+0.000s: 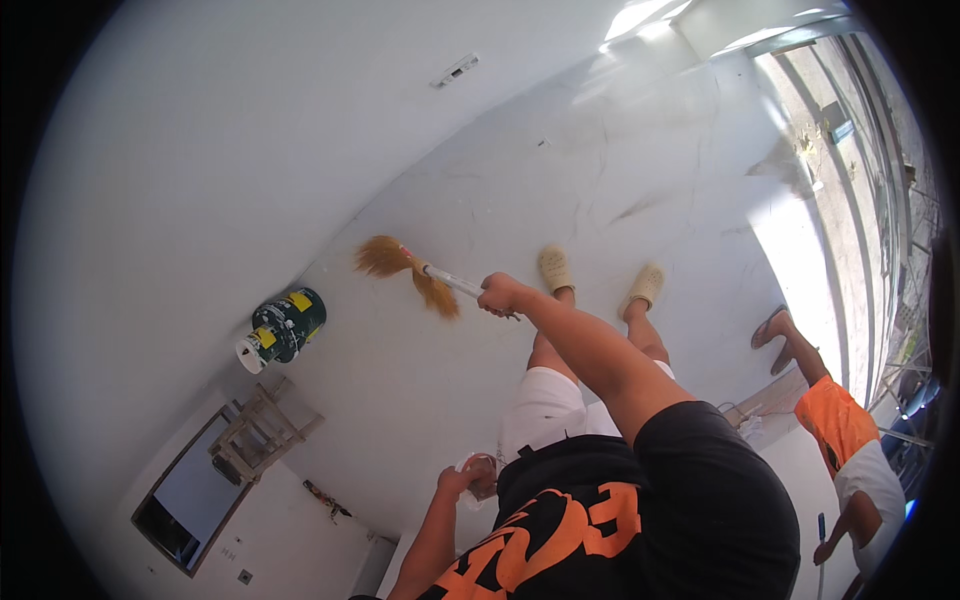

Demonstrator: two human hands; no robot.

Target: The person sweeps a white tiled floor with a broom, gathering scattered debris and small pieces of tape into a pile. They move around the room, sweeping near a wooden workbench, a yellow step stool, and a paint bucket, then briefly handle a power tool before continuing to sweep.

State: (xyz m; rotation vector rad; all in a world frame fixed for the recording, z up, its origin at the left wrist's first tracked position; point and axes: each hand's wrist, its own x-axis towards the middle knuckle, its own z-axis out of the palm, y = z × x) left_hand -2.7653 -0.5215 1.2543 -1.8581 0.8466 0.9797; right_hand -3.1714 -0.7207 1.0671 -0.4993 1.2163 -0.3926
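My right hand (503, 295) is wrapped around the white handle of a broom (455, 283) with light-brown straw bristles. Those bristles (383, 257) fan out in two tufts over the pale floor, ahead and to the left of my feet; whether they touch it I cannot tell. Lower down, beside my hip, my left hand (457, 480) grips a clear plastic container (482, 474) with something reddish-brown inside. What exactly it contains is unclear.
Dark green buckets (289, 322) with yellow labels stand along the left wall. Near them are a wooden stool (262, 432) and a dark-framed opening (190, 490). At right, another person (838, 425) in orange shorts holds a thin stick beside a sunlit, barred opening (850, 180).
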